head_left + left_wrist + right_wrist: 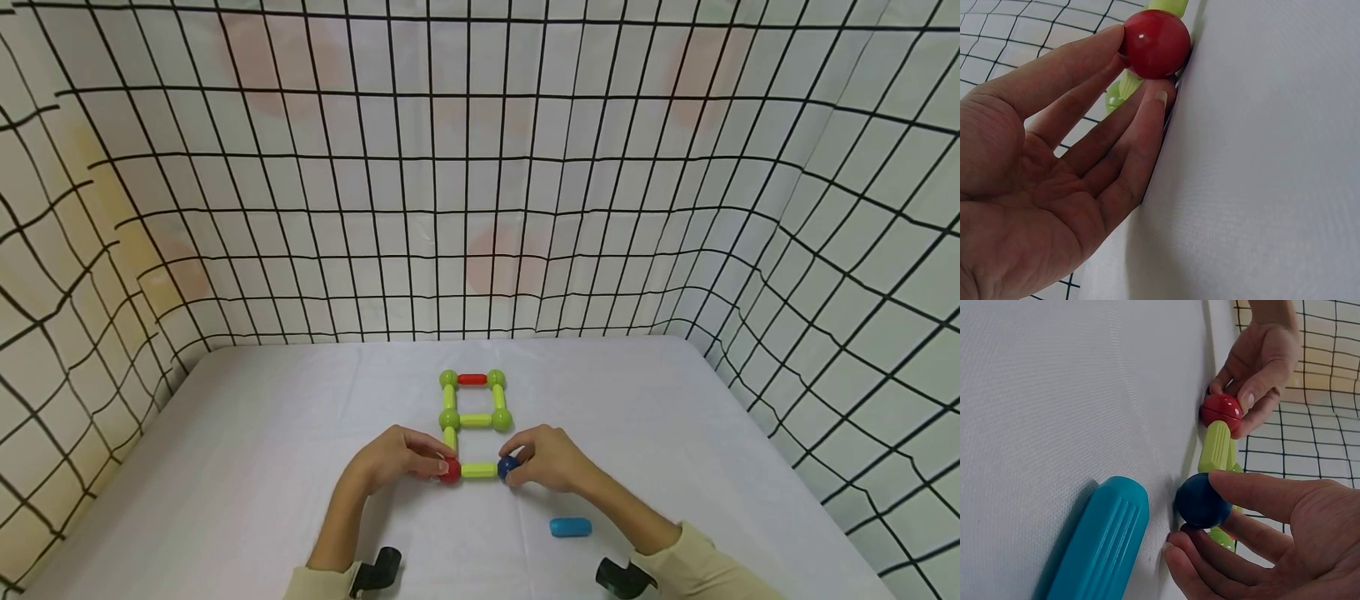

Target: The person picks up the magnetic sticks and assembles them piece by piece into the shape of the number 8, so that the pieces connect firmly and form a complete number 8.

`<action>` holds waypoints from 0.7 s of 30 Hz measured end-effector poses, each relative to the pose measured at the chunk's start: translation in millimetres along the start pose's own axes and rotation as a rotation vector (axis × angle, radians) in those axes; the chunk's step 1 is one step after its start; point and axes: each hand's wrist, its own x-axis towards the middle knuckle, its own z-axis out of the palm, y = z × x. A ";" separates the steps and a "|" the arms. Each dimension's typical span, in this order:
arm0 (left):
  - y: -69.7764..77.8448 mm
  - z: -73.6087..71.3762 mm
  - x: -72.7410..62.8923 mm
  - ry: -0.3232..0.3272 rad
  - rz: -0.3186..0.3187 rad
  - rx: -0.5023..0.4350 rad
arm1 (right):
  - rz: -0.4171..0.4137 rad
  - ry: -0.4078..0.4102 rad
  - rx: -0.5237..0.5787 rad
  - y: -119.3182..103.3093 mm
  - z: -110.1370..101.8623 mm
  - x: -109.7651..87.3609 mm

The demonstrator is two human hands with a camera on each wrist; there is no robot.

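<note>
My left hand holds a red ball between thumb and fingers at the near left corner of a ball-and-rod frame lying on the table. On the right, my other hand pinches a dark blue ball. A yellow-green rod runs between the two balls and meets both. Another yellow-green rod leads from the red ball back to a green ball. Behind that sits a square of green balls with yellow-green rods and one red rod on its far side.
A loose blue rod lies on the white table, nearer than the right hand. Black netting over pale walls encloses the table at the back and sides. Black wrist cameras sit by the sleeves.
</note>
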 end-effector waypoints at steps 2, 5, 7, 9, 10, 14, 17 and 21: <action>0.1 0.1 -0.3 0.000 -0.002 -0.001 | 0.005 0.000 0.002 -0.4 0.0 -0.2; 0.3 0.1 -0.5 -0.001 -0.004 -0.004 | 0.007 -0.002 -0.001 -0.5 -0.6 -0.8; 0.3 0.1 -0.5 -0.002 -0.005 -0.007 | 0.013 -0.002 -0.006 -0.3 -2.0 -1.7; 0.2 0.2 -0.4 -0.003 -0.003 -0.007 | 0.019 0.002 -0.015 0.6 -4.4 -3.5; 0.2 0.2 -0.4 -0.003 -0.002 -0.006 | 0.025 0.008 -0.018 1.2 -6.0 -4.6; 0.3 0.1 0.5 -0.003 -0.003 -0.004 | 0.035 0.037 -0.041 6.2 -13.0 -11.1; 0.7 0.2 1.2 0.000 -0.009 -0.003 | 0.042 0.041 -0.054 10.7 -18.9 -17.4; 0.7 0.3 1.2 0.003 -0.015 0.003 | 0.047 -0.001 -0.066 14.9 -27.0 -26.1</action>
